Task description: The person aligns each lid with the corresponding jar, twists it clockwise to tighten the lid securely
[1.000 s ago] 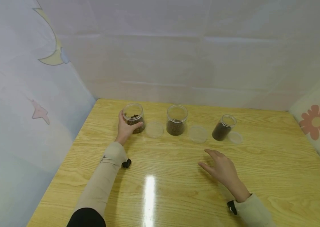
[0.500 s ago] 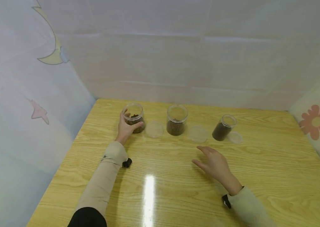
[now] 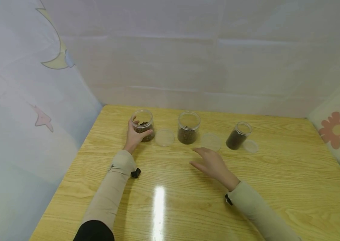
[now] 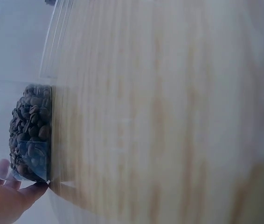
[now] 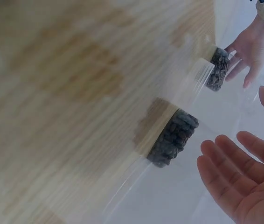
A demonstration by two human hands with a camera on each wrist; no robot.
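My left hand (image 3: 134,135) holds a clear, lidless jar (image 3: 149,125) at the back left of the table, its thumb across the near side and fingers round the far left side. Dark brown beans (image 4: 31,126), like coffee beans, fill the jar's lower part. My right hand (image 3: 212,164) holds nothing; its fingers are spread, in front of the middle jar (image 3: 189,129). That jar is also lidless and partly filled with dark beans (image 5: 171,140). From the right wrist view, the palm (image 5: 258,196) faces the jars.
Flat clear lids lie beside the jars: one lid (image 3: 164,137) right of the left jar, another lid (image 3: 210,141) right of the middle one. A narrower open jar (image 3: 236,137) with fine dark contents stands farther right, a small lid (image 3: 250,146) beside it. A wall sheet (image 3: 170,67) hangs behind.
My right hand has moved left and a little farther from me, from in front of the narrow jar toward the middle jar. My left hand keeps its hold on the left jar.
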